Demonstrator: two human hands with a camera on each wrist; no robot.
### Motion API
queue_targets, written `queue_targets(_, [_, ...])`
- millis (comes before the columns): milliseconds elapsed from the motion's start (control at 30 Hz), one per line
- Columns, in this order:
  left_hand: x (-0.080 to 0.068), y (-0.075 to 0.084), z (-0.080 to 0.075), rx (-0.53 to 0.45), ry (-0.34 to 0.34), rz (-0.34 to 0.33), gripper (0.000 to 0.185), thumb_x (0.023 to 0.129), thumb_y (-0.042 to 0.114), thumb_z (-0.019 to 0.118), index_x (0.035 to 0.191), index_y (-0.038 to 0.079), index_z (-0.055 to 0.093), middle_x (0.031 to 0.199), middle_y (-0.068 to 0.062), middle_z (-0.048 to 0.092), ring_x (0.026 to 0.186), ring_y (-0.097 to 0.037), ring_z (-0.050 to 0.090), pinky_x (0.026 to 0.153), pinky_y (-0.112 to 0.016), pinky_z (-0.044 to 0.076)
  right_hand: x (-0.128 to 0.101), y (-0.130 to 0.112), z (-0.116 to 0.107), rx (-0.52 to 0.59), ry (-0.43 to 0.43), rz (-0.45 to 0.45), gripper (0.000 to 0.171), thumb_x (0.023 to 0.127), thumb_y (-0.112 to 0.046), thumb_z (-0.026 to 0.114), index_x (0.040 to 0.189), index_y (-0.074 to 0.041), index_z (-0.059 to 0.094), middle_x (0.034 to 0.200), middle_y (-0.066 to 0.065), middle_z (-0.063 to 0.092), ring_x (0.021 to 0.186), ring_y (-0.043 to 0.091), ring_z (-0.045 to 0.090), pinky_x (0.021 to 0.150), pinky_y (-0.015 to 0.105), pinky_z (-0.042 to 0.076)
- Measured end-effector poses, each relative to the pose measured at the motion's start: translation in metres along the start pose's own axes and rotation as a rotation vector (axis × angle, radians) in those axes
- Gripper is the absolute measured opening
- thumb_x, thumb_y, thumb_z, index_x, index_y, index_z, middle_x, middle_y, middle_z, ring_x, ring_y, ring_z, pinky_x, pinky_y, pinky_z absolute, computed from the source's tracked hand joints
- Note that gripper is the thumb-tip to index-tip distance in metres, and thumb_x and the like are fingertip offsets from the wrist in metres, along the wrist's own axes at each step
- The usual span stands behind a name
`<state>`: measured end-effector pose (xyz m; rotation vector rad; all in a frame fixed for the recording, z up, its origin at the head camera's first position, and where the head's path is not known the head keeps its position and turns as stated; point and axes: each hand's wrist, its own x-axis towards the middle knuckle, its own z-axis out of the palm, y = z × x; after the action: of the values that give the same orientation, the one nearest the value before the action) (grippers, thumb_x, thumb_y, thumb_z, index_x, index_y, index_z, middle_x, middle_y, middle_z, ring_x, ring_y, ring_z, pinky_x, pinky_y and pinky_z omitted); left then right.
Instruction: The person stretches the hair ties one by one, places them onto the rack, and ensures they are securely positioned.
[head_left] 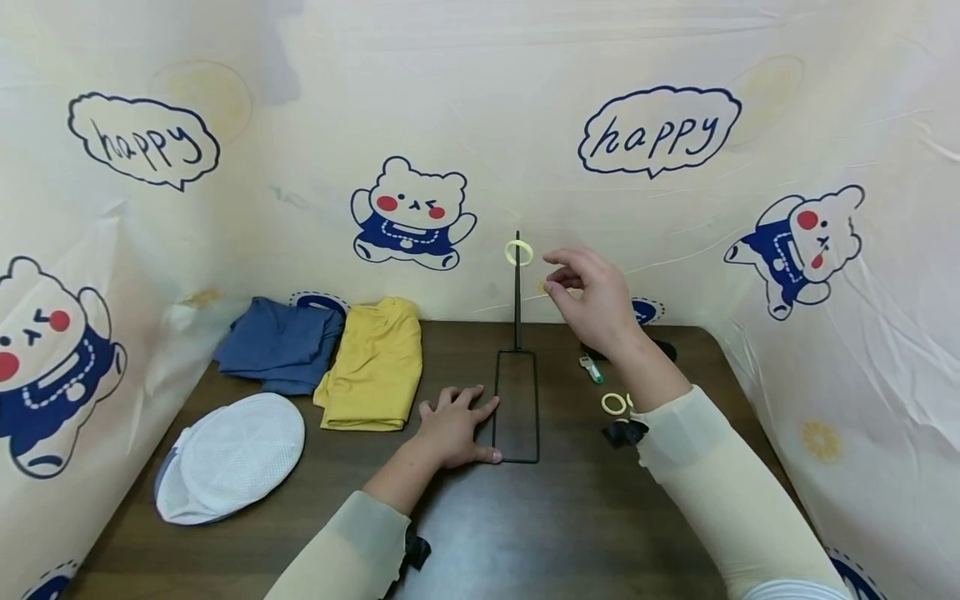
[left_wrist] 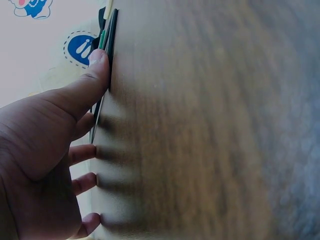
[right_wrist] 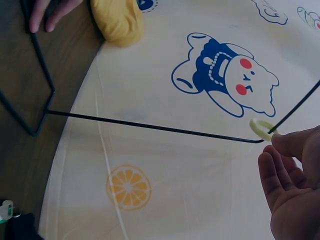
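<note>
Encircling the upper rod of a thin black stand, a pale yellow ring sits near the bend, at twelve o'clock from the rectangular base. At four o'clock from it, the right hand is raised, released, its fingers loosely bent; the head view shows a narrow gap between fingers and ring. Between eight and nine o'clock from the base's middle, the left hand grasps nothing: its fingers are spread, the fingertips rest on the tabletop, and the thumb touches the base frame.

Between nine and ten o'clock from the base lies a folded yellow cloth, with a folded blue cloth beyond it. About nine o'clock, farther out, lies a white cap. At two o'clock is a small green-ended item; at three, a loose ring lies flat, near the right sleeve. Behind everything hangs a printed backdrop.
</note>
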<state>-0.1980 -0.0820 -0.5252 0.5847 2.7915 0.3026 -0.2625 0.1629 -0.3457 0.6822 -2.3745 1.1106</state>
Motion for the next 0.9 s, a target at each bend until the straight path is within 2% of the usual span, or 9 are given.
queue_targets(300, [0.002,-0.003,0.004,0.006,0.006,-0.008,0.098,0.08,0.077,0.07,0.163,0.039,0.034,0.17,0.0,0.025,0.149,-0.038,0.022,0.102,-0.069,0.027,-0.037,0.012,-0.017,0.004,0.027,-0.01,0.033,0.091,0.003,0.077,0.123,-0.004,0.072,0.11,0.01,0.069,0.095,0.023,0.071,0.084,0.039,0.059])
queue_targets(533, [0.002,-0.002,0.004,0.0,0.013,-0.001,0.097,0.08,0.075,0.071,0.162,0.037,0.036,0.17,-0.001,0.026,0.148,-0.039,0.023,0.101,-0.069,0.027,-0.063,0.03,-0.025,-0.038,0.042,0.002,0.034,0.09,0.001,0.079,0.122,-0.007,0.073,0.105,0.008,0.071,0.093,0.02,0.071,0.082,0.038,0.058])
queue_targets(900, [0.002,-0.001,0.004,-0.006,0.016,-0.006,0.097,0.08,0.075,0.072,0.162,0.038,0.036,0.17,-0.001,0.026,0.148,-0.04,0.023,0.102,-0.07,0.026,-0.098,0.052,-0.041,-0.091,0.039,0.021,0.038,0.086,0.003,0.082,0.122,-0.008,0.073,0.11,0.004,0.072,0.094,0.018,0.07,0.083,0.018,0.053])
